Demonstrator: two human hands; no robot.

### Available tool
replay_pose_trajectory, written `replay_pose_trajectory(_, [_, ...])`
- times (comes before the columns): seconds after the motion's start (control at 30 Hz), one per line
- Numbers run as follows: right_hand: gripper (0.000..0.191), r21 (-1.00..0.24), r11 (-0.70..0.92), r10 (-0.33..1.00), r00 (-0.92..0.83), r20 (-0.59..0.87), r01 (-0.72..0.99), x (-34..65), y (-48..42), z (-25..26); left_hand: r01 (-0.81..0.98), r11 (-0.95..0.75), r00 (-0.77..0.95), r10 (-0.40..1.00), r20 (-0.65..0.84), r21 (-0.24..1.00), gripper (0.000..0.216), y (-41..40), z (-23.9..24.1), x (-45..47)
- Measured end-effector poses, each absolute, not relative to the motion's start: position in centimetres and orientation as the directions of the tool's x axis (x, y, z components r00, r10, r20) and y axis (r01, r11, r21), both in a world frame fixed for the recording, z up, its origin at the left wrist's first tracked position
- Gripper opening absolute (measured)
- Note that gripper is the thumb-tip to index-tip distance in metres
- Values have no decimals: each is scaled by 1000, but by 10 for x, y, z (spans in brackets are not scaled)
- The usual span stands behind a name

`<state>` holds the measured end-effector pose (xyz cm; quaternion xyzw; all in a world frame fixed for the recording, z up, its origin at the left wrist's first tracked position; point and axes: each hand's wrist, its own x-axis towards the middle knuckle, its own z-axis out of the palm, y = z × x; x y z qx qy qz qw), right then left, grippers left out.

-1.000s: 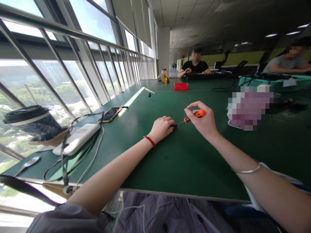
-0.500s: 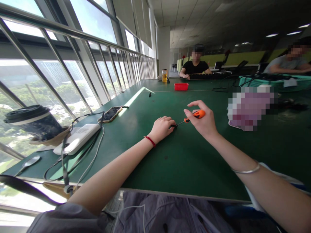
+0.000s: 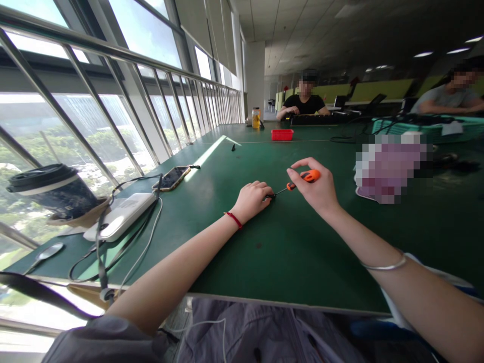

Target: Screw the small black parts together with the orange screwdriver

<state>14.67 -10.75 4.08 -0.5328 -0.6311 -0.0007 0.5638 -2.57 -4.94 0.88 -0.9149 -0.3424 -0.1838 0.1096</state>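
Left hand pins small black part on tabletop, right hand holds orange screwdriver slanted to it; could skid into left hand if part rolls under sideways pressure.

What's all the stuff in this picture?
screwdriver: one, orange and black, middle
small piece: one, black, at screwdriver tip
table: one, green, beneath
box: one, red, far
phone: one, dark, left
tiny bit: one, black, beyond phone
flat device: one, white, left
oval thing: one, grey, left
cup: one, dark, left
cords: several, black and grey, left
jar: one, yellow, far
basket: one, teal, right
blurred thing: one, pink, right
people: two, black and grey tops, back
railing: one, silver, by windows
left hand: one, red wristband, on small piece
right hand: one, silver bangle, holding screwdriver
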Motion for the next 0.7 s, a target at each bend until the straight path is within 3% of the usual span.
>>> replay_pose_trajectory(0.17, [18,-582,441,662,191,725,683,146,-108,40,673,-735,696,592,406,-84,16,-49,9,-25])
replay_pose_trajectory(0.3, [31,-595,471,652,198,732,652,146,-107,39,673,-734,693,585,422,-87,16,-49,8,-25])
replay_pose_trajectory(0.43, [16,-586,441,668,188,720,680,144,-111,42,668,-739,695,578,429,-86,15,-49,7,-26])
replay_pose_trajectory(0.7, [21,-546,576,654,58,755,608,137,-119,46,673,-734,693,585,421,-88,16,-50,8,-25])
